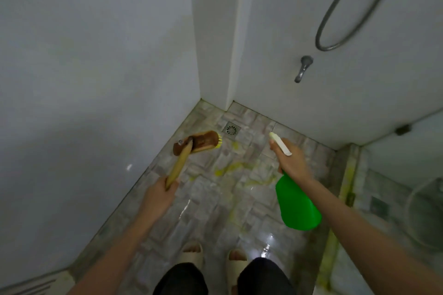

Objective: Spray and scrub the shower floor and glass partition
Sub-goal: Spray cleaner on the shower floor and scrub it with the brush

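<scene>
Downward view from head height into a narrow shower stall with pale walls.

At lower left, left hand [159,193] clasped round the end of a pale wooden handle. Long scrubbing brush [199,142] angled forward, brown head fringed with yellow bristles, low over the shower floor [211,208] close to the left wall and just beside the square drain [231,130]. Contact with the tiles hard to confirm.

At right, right hand [291,163] wrapped round the neck of a green spray bottle [297,206], forefinger stretched up toward the white nozzle [279,142], nozzle aimed forward and down at the tiles near the back wall.

Between brush and bottle, yellow streaks [230,167] and blotches of liquid on the grey patterned tiles, with fainter smears nearer the feet. Wet sheen and bright reflections across the floor. Two pale slippers [191,250] at the bottom edge.

On the back wall, a grey tap [303,68] and a looped shower hose [335,19]. At far right, beyond a low curb [347,175] tinged yellow, what appears to be the glass partition [407,163], with a small dark bracket [402,130] near its upper edge.

Judging by this: spraying of the floor well under way and probably the step in hand. Scrubbing barely begun, given the liquid lying in separate, unspread patches. No foam or drips discernible on the glass, so the partition probably left to do entirely.
</scene>
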Motion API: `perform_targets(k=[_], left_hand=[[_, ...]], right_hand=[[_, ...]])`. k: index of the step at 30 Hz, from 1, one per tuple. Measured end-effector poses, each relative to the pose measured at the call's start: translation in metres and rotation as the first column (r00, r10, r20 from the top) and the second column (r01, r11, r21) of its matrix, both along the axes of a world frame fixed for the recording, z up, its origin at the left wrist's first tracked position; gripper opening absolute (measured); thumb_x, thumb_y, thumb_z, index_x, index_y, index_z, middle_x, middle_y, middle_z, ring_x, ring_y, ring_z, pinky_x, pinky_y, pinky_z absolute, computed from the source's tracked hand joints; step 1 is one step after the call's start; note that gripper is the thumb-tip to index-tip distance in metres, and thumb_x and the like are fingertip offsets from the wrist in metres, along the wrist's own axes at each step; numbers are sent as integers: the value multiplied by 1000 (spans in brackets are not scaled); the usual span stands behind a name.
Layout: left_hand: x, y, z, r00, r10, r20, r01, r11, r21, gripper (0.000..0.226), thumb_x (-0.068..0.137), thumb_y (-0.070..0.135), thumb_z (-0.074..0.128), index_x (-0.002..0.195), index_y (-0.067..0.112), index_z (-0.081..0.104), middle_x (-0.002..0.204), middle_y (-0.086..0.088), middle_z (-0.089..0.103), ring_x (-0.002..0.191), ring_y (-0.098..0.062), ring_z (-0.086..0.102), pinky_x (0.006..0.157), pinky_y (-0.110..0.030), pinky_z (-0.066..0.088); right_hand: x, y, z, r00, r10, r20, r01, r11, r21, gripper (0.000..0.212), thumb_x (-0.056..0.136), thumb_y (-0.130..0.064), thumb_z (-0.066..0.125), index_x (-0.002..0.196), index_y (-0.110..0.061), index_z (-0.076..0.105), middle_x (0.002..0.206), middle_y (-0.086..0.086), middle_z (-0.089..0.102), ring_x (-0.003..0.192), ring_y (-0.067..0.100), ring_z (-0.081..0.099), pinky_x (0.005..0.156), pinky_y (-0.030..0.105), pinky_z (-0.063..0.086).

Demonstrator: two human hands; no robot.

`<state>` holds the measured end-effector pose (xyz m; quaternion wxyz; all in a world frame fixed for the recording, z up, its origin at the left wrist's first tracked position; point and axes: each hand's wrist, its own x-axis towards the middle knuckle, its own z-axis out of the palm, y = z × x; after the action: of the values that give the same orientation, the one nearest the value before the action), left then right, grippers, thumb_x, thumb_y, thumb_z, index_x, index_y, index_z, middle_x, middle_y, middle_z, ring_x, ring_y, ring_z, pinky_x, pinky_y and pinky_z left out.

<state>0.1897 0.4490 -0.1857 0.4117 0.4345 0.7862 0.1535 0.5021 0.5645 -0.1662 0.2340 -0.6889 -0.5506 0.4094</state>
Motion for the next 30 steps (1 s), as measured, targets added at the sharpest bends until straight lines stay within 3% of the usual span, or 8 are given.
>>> perform_targets(k=[4,8,11,16,21,25,28,30], left_hand=[[-6,39,-98,993,-119,-25,120,991,52,18,99,38,42,110,25,48,98,0,59,85,-19,55,69,-28,40],[-17,76,-205,990,-134,-39,137,989,65,17,96,26,48,104,12,52,85,-11,64,65,-18,59,52,-24,45],[-22,103,-284,987,-145,-64,147,989,28,12,93,26,51,98,15,51,86,-12,64,61,-19,55,50,-27,42],[-24,122,-374,981,-187,-57,192,974,119,16,92,34,55,88,19,51,71,-9,57,50,-16,49,43,-26,40],[-14,119,-405,978,-205,32,193,956,221,18,94,37,50,95,20,56,60,-3,50,39,-9,41,35,-23,34],[-7,104,-419,976,-211,58,189,947,259,17,95,37,49,94,21,55,60,-4,47,39,-8,39,36,-24,33],[-8,95,-426,973,-226,46,203,934,294,17,94,38,50,94,22,56,58,-3,48,38,-8,42,37,-27,36],[-11,92,-429,973,-231,16,215,926,310,16,94,39,51,93,23,56,55,-2,49,37,-8,43,38,-28,37]], right_hand=[[6,9,-133,992,49,116,-37,994,-102,36,101,-44,48,74,-22,48,64,7,53,44,22,54,41,25,43],[7,17,-244,981,91,172,-64,986,-154,42,98,-50,49,83,-11,56,65,6,58,46,20,59,42,24,44],[8,24,-317,967,135,217,-99,981,-169,44,95,-56,49,86,-13,57,66,4,61,44,18,60,41,23,43],[15,30,-405,935,220,277,-175,968,-180,56,92,-69,38,91,-17,58,76,6,61,42,16,58,44,23,47],[20,29,-438,936,240,258,-209,967,-143,46,82,-79,32,77,-38,51,85,13,68,40,18,59,51,27,51],[23,23,-448,949,251,189,-216,959,-184,49,89,-66,52,115,-25,62,83,19,69,37,15,58,47,25,47],[20,15,-451,943,263,202,-238,961,-140,36,93,-56,54,94,-21,63,65,7,59,36,17,57,45,26,47],[17,12,-451,949,232,215,-225,973,-60,35,95,-56,49,77,-27,58,65,8,61,35,18,58,44,27,47]])
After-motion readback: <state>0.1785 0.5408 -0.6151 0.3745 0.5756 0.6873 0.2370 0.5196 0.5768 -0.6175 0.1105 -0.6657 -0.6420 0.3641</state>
